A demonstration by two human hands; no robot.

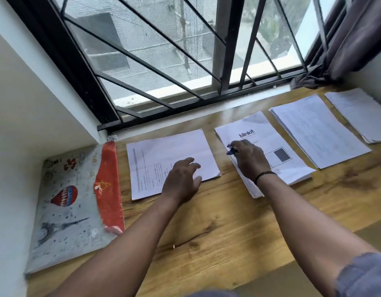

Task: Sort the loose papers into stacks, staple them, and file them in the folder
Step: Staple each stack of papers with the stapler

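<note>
Here the left hand [181,183] rests with loosely spread fingers on the near edge of a paper stack [170,161], and the printed folder [76,202] lies flat and closed to its left. Just beside it, the right hand [249,161] grips a small blue stapler [231,150] over the "blinkit" stack [264,146], with two more stacks [318,129] further right on the wooden desk [217,221].

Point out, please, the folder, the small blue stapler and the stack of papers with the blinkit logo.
folder [78,202]: head view, on its printed front beside the balloon picture.
small blue stapler [232,150]: head view, on the blue tip showing past the right hand's fingers.
blinkit stack [249,127]: head view, on the top sheet above the logo.
</note>
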